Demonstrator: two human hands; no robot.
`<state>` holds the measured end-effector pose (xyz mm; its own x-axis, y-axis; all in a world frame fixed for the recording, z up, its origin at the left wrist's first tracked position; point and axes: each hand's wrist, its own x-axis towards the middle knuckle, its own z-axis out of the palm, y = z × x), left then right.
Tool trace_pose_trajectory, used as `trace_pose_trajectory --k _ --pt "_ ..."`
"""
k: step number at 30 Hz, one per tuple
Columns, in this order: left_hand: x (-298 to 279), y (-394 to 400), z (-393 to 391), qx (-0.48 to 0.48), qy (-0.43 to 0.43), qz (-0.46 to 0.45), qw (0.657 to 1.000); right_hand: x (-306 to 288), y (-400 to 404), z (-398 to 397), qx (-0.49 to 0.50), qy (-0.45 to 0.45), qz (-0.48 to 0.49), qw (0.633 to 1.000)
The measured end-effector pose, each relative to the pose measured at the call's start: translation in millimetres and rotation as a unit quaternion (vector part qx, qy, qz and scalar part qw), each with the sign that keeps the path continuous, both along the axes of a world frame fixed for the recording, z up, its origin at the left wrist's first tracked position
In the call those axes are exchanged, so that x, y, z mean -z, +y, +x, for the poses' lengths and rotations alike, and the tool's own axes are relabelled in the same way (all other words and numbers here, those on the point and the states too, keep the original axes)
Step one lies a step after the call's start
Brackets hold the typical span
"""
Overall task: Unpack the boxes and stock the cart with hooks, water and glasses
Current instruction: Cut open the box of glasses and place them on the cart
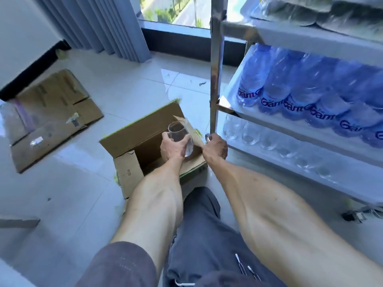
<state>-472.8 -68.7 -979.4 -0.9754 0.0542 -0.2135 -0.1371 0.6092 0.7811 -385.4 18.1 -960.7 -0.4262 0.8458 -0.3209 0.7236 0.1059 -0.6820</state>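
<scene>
The left hand (173,146) grips a clear stemless glass (180,139) from the side, fingers and thumb curled round its lower body, and holds it above the open cardboard box (145,141) on the floor. The glass leans a little, its open rim up and tipped away from the person, so its long axis runs roughly upright. The relation that matters is sideways: the cart's bottom shelf (275,157), where a row of the same glasses (250,135) stands, lies to the right of the held glass, past the cart's upright post (216,75). The right hand (215,147) is the nearer of the two to that shelf; it sits just at the shelf's near corner, its fingers curled round something small and clear that looks like another glass, though too little shows to be sure. I judge the coming move to be a carry of the left hand's glass rightward, round the post, to be set down upright in the free part of the shelf. The glass is thin, colourless and rounded, wider at the belly than at the rim, and appears empty. On the middle shelf lie blue-tinted water bottles (290,88) on their sides. A flattened box (51,117) lies on the floor to the left, well apart.
</scene>
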Motion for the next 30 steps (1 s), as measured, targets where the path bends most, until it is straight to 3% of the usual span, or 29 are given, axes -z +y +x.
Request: trace_pose_trajectory --k 4,9,18,23,26,28,30 --pt "-30.8 9.9 21.8 0.119 -0.072 0.06 0.988 -27.5 14.5 43.3 -0.064 -0.009 -0.01 0.998" --pt "-42.2 42.4 84.2 0.222 -0.208 0.133 0.943 -37.1 36.2 98.4 -0.11 -0.022 -0.038 0.993" --pt "-4.8 126.8 190.1 0.344 -0.266 0.062 0.899 1.3 99.2 209.5 0.045 -0.056 -0.1 0.992" --pt "7.6 186.7 238.9 0.399 -0.375 0.026 0.836 33.4 124.8 262.0 0.189 -0.087 -0.106 0.972" --pt "15.4 221.6 256.3 0.34 -0.334 0.023 0.879 42.9 140.0 286.4 0.262 -0.095 -0.056 0.959" --pt "22.9 231.0 260.7 0.327 -0.239 -0.06 0.912 44.8 154.9 300.9 0.314 -0.095 -0.033 0.944" --pt "26.9 234.2 262.5 0.32 -0.185 -0.124 0.921 44.8 173.8 313.7 0.372 -0.084 -0.028 0.924"
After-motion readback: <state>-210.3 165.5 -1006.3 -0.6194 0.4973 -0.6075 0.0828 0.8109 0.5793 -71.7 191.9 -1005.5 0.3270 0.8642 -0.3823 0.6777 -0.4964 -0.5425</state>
